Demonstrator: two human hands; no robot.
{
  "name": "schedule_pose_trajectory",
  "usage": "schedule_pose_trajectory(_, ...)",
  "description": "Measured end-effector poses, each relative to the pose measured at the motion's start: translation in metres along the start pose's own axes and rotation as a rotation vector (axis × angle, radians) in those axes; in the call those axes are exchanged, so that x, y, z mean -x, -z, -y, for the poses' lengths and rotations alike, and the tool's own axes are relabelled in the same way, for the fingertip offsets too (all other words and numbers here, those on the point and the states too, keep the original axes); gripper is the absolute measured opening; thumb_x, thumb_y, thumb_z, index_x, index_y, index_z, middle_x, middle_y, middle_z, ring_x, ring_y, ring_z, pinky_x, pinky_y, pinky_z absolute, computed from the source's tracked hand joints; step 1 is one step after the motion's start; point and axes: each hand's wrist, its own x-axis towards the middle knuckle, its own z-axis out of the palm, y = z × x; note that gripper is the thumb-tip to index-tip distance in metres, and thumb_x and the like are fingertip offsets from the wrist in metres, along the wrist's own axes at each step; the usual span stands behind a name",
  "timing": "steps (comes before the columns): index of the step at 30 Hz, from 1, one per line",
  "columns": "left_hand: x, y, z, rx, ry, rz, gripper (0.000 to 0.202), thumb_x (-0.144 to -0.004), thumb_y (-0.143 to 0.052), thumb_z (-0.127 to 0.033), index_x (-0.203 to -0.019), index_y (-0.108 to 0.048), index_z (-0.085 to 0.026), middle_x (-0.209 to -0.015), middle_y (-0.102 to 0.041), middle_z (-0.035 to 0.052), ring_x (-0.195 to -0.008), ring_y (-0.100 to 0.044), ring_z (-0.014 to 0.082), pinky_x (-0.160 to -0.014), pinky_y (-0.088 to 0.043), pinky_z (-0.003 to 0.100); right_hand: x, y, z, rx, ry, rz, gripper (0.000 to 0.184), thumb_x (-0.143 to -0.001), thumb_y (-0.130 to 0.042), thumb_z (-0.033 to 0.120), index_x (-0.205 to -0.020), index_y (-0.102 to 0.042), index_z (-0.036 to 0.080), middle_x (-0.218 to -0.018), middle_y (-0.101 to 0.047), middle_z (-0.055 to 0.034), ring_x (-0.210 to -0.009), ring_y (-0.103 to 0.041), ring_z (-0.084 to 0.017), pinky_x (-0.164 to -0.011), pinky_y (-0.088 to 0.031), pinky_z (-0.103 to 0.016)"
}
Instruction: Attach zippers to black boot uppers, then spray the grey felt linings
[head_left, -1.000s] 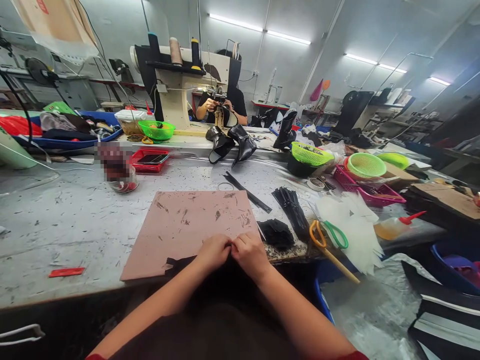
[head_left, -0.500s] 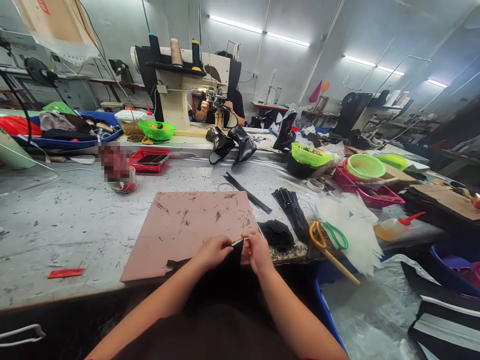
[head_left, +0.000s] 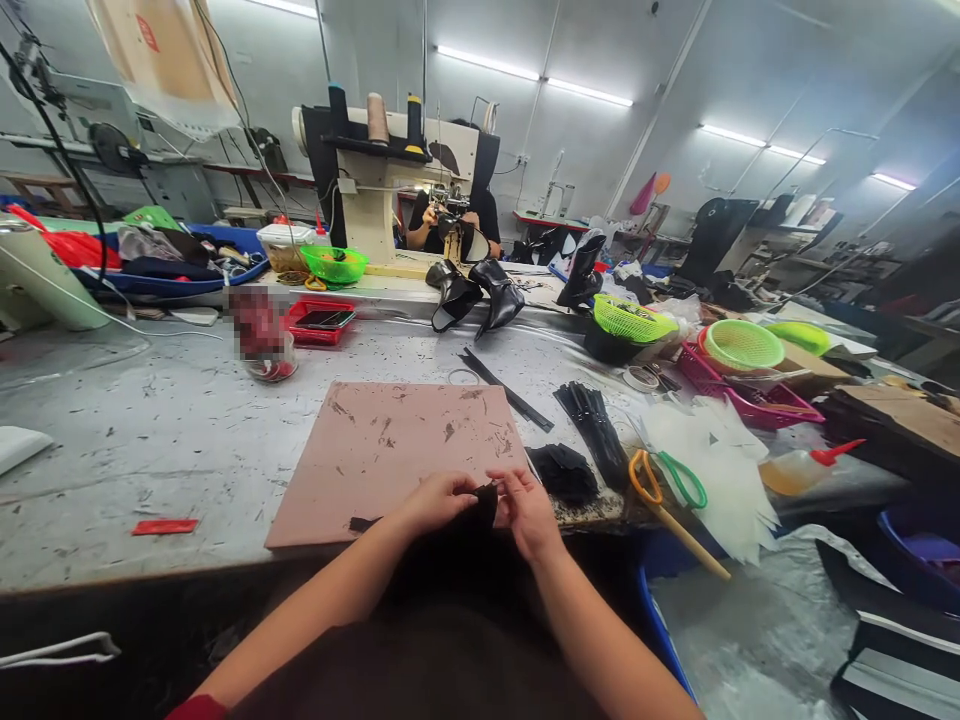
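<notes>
My left hand (head_left: 441, 502) is closed on a piece of black material (head_left: 486, 507) at the near edge of the pinkish board (head_left: 405, 430). My right hand (head_left: 528, 512) pinches the same piece at its upper right edge, with thumb and fingertips close together. Most of the piece hangs below the table edge and merges with my dark clothing. To the right of my right hand sit a pile of black pieces (head_left: 564, 473) and a bundle of black strips (head_left: 591, 425). Beyond the board lies a long black strip (head_left: 508, 390).
Scissors with orange and green handles (head_left: 681, 478) lie on white sheets (head_left: 726, 470) at right, near a glue bottle (head_left: 806, 467). Black boots (head_left: 496, 298) stand before a sewing machine (head_left: 375, 215), where another person (head_left: 487, 215) works. A red strip (head_left: 165, 526) lies left.
The white edge that showed on the black piece between my hands is no longer visible; black material covers that spot. My right fingers have spread slightly. The whole view has shifted a little.
</notes>
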Motion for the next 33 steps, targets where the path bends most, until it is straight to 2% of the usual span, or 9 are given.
schedule_pose_trajectory(4,0.016,0.004,-0.012,-0.119,-0.023,-0.009,0.022,-0.078,-0.043,-0.027,-0.086,-0.061,-0.016,-0.089,-0.066,0.0049,-0.084,-0.058,0.0188,-0.073,-0.043,0.028,0.012,0.049,0.015,0.041,-0.086,0.131,0.031,-0.064,-0.066,0.050,-0.067,-0.065,0.020,-0.053,-0.053,0.0006,-0.043,-0.043,-0.012,-0.039,-0.035,-0.024)
schedule_pose_trajectory(7,0.038,0.000,-0.027,-0.210,-0.063,0.020,0.022,-0.079,-0.043,-0.026,-0.088,-0.061,-0.018,-0.093,-0.066,0.0072,-0.087,-0.058,0.0226,-0.076,-0.042,0.032,0.031,0.066,0.013,0.394,-0.091,0.378,0.025,-0.065,-0.067,0.043,-0.060,-0.069,0.019,-0.075,-0.063,-0.0073,-0.069,-0.059,-0.021,-0.068,-0.048,-0.034)
schedule_pose_trajectory(11,0.069,-0.004,-0.046,-0.285,-0.220,0.104,0.024,-0.085,-0.039,-0.027,-0.093,-0.060,-0.020,-0.093,-0.065,0.0062,-0.086,-0.059,0.0201,-0.076,-0.043,0.028,0.061,0.033,-0.004,0.365,-0.036,0.484,0.031,-0.065,-0.067,0.035,-0.092,-0.070,0.022,-0.094,-0.066,-0.0084,-0.090,-0.059,-0.028,-0.082,-0.046,-0.042)
schedule_pose_trajectory(15,0.098,0.021,-0.037,-0.221,-0.120,0.101,0.029,-0.079,-0.054,-0.034,-0.106,-0.056,-0.024,-0.101,-0.064,0.0035,-0.091,-0.058,0.0191,-0.076,-0.042,0.026,0.077,0.000,0.002,0.358,-0.047,0.573,0.025,-0.077,-0.053,0.039,-0.075,-0.069,0.019,-0.075,-0.066,-0.0057,-0.076,-0.060,-0.026,-0.072,-0.048,-0.038)
schedule_pose_trajectory(21,0.151,0.065,-0.008,-0.259,0.146,0.106,0.030,-0.070,-0.064,-0.028,-0.099,-0.061,-0.024,-0.100,-0.064,0.0013,-0.095,-0.057,0.0207,-0.078,-0.041,0.026,0.082,0.007,0.060,0.382,0.015,0.543,0.025,-0.074,-0.056,0.044,-0.073,-0.070,0.023,-0.071,-0.067,-0.0067,-0.071,-0.062,-0.028,-0.068,-0.051,-0.038)
schedule_pose_trajectory(25,0.171,0.085,-0.029,-0.045,0.010,0.045,0.019,-0.072,-0.060,-0.024,-0.091,-0.064,-0.023,-0.090,-0.066,-0.0037,-0.086,-0.058,0.0150,-0.077,-0.042,0.023,0.083,0.011,0.123,0.442,0.143,0.499,0.016,-0.072,-0.061,0.040,-0.069,-0.070,0.027,-0.064,-0.067,-0.0049,-0.060,-0.063,-0.025,-0.054,-0.053,-0.033)
schedule_pose_trajectory(27,0.166,0.103,-0.043,-0.008,-0.124,-0.067,0.014,-0.073,-0.059,-0.024,-0.086,-0.065,-0.020,-0.082,-0.067,-0.0044,-0.076,-0.058,0.0122,-0.072,-0.044,0.021,0.065,0.005,0.151,0.433,0.217,0.430,0.016,-0.068,-0.066,0.038,-0.060,-0.067,0.024,-0.054,-0.065,-0.0022,-0.046,-0.059,-0.021,-0.039,-0.047,-0.028)
schedule_pose_trajectory(30,0.139,0.142,-0.061,-0.196,-0.247,-0.457,0.011,-0.072,-0.061,-0.024,-0.079,-0.066,-0.016,-0.071,-0.065,-0.0024,-0.066,-0.056,0.0116,-0.064,-0.042,0.023,0.012,-0.016,0.181,0.386,0.300,0.315,0.024,-0.062,-0.070,0.036,-0.050,-0.059,0.019,-0.034,-0.047,0.0043,-0.028,-0.041,-0.011,-0.026,-0.029,-0.020)
schedule_pose_trajectory(33,0.109,0.180,-0.079,-0.373,-0.273,-0.888,0.012,-0.070,-0.064,-0.023,-0.079,-0.066,-0.015,-0.071,-0.065,-0.0001,-0.066,-0.055,0.0135,-0.064,-0.040,0.026,-0.044,-0.047,0.198,0.280,0.359,0.171,0.021,-0.061,-0.071,0.034,-0.056,-0.058,0.017,-0.042,-0.051,0.0055,-0.033,-0.043,-0.008,-0.032,-0.037,-0.021)
